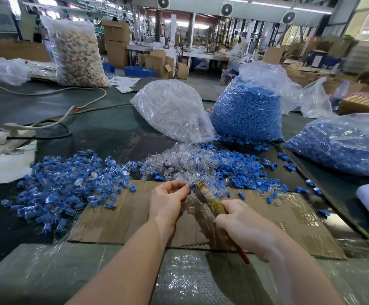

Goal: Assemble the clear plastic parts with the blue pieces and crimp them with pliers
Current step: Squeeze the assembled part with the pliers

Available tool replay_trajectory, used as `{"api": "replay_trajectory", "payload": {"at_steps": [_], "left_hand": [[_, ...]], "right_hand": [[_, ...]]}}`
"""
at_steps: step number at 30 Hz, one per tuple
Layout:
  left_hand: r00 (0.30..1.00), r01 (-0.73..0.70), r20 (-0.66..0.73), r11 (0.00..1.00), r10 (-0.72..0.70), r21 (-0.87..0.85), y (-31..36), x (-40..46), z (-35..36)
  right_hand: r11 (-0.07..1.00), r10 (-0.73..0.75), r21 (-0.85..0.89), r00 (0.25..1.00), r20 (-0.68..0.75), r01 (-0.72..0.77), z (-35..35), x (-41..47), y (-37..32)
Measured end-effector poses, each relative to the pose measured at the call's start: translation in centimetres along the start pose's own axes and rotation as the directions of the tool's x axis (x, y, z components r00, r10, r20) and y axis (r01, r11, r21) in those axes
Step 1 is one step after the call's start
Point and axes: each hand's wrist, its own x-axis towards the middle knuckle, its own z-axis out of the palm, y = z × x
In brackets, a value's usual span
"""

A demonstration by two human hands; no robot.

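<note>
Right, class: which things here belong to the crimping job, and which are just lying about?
Job: pliers in right hand; blue-and-clear piece in left hand; loose clear parts; loose blue pieces.
Lying about: white cable; papers; bag of orange-white bits.

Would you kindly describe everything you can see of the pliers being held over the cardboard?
The pliers have handles wrapped in worn yellowish-brown cloth or tape, with one reddish handle end poking out below the right hand, which grips them. They slant up and leftward above the cardboard sheet. Their metal tip meets a small blue-and-clear piece pinched by the left hand.
</note>
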Motion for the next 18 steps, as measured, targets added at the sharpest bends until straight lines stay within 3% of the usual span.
{"api": "replay_trajectory", "payload": {"at_steps": [8, 18], "left_hand": [[0.998, -0.013, -0.06, 1.0, 0.015, 0.025, -0.16, -0.07, 0.22], [0.993, -0.014, -0.115, 0.999, 0.018, 0.036, -0.79, 0.59, 0.37]], "right_hand": [[0.999, -0.025, 0.04, 1.0, 0.009, 0.024, -0.01, 0.03, -0.42], [0.997, -0.072, -0.04, 0.997, -0.013, 0.072, 0.09, 0.19, -0.89]]}}
